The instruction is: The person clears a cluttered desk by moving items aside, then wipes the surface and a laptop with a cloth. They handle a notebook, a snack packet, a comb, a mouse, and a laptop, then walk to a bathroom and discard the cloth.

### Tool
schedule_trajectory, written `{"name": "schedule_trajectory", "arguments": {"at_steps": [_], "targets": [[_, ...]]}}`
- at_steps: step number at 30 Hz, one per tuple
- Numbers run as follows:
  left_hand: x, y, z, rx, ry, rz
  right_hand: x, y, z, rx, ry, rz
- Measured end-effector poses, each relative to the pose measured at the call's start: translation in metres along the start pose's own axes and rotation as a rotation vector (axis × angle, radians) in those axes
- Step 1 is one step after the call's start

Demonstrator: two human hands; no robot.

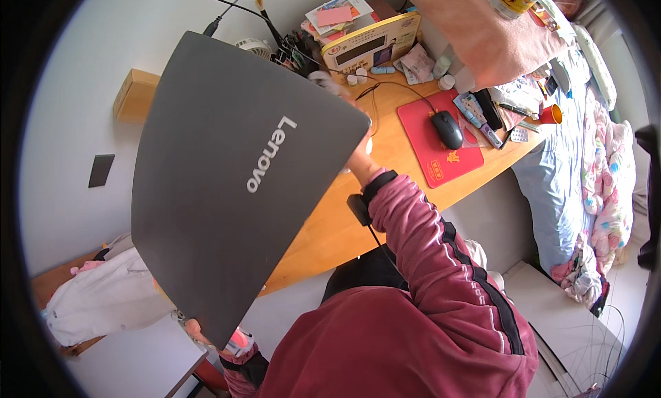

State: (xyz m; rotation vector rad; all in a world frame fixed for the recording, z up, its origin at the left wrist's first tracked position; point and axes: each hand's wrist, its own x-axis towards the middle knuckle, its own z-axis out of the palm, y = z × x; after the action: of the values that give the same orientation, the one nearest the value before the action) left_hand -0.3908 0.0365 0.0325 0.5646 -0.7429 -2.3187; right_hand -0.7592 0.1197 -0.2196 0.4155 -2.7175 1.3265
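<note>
A dark grey Lenovo laptop [232, 155] is held up over the wooden desk [315, 243], tilted, with its lid's outer face towards me. My left hand [199, 332] grips the lower corner, its thumb on the edge. At the right corner my right hand [360, 158] holds the laptop, its fingers mostly hidden behind it. A black cable plug [211, 27] shows at the upper edge. Whether the laptop is folded fully flat is hidden. Black straps circle both wrists, and a small black device [357, 210] is beside the right one.
A black mouse [447, 129] lies on a red mouse pad [421, 140]. Behind stand a yellow-framed desk calendar [372, 44], a small fan [254, 48] and a pink cloth [480, 41]. A cardboard box [137, 96] is by the wall; a bed [547, 207] is at right.
</note>
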Motion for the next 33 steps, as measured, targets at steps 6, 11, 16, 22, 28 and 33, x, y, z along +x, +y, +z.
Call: {"name": "schedule_trajectory", "arguments": {"at_steps": [6, 11, 16, 22, 28, 33], "targets": [[-0.002, -0.010, 0.019, 0.103, 0.415, 0.231, 0.032, 0.013, -0.022, -0.197, -0.491, -0.176], [0.009, -0.006, 0.023, -0.110, 0.092, 0.040, 0.042, 0.003, -0.064, -0.242, -1.074, -0.229], [0.015, -0.009, 0.041, -0.467, 0.088, 0.054, 0.063, 0.007, -0.012, -0.324, -0.539, -0.239], [0.015, -0.009, 0.049, -0.503, 0.043, -0.011, 0.001, 0.025, -0.017, -0.471, -0.588, -0.454], [0.022, 0.000, 0.033, -0.499, 0.026, 0.016, 0.028, 0.021, -0.047, -0.244, -0.790, -0.318], [0.022, -0.004, 0.036, -0.491, 0.004, 0.030, 0.044, -0.005, -0.018, -0.387, -0.582, -0.182]]}}
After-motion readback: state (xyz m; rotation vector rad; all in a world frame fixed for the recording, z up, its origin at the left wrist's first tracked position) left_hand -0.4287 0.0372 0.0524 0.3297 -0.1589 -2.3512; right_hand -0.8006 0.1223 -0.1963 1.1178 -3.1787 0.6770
